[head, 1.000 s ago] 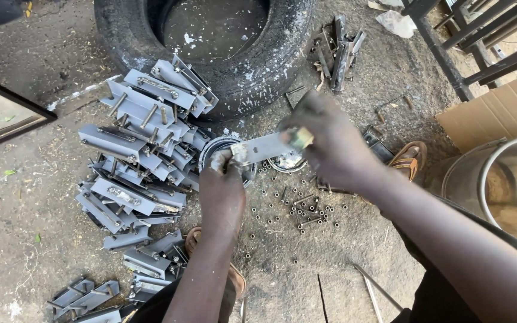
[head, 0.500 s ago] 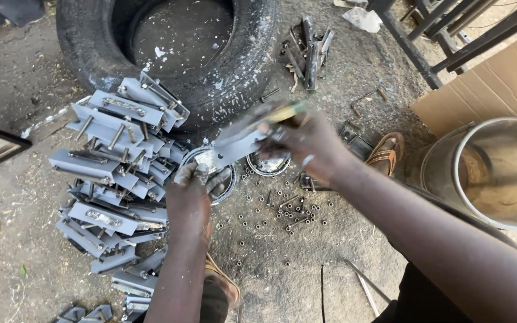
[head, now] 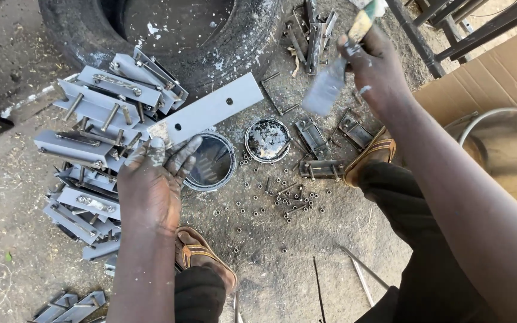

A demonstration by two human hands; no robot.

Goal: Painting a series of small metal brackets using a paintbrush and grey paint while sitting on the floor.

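Observation:
My left hand (head: 151, 185) grips one end of a flat grey metal plate (head: 216, 110) with two holes, holding it slanted above an open paint tin (head: 213, 164). My right hand (head: 375, 69) is raised to the upper right and holds a paintbrush (head: 333, 81) whose bristles are blurred and grey with paint. The tin's lid (head: 267, 139) lies just right of the tin. A stack of grey-painted brackets with bolts (head: 100, 137) sits left of my left hand.
An old tyre (head: 169, 30) lies at the top. Several nuts and bolts (head: 282, 194) are scattered on the dirt ground. Unpainted metal parts (head: 312, 30) lie by the tyre. A cardboard box (head: 498, 66) and a metal drum (head: 510, 155) stand at right. Sandalled feet (head: 201, 257) are below.
My right hand has lifted the brush off the plate and swung it up to the right. My left hand still holds the plate, now bare of the brush.

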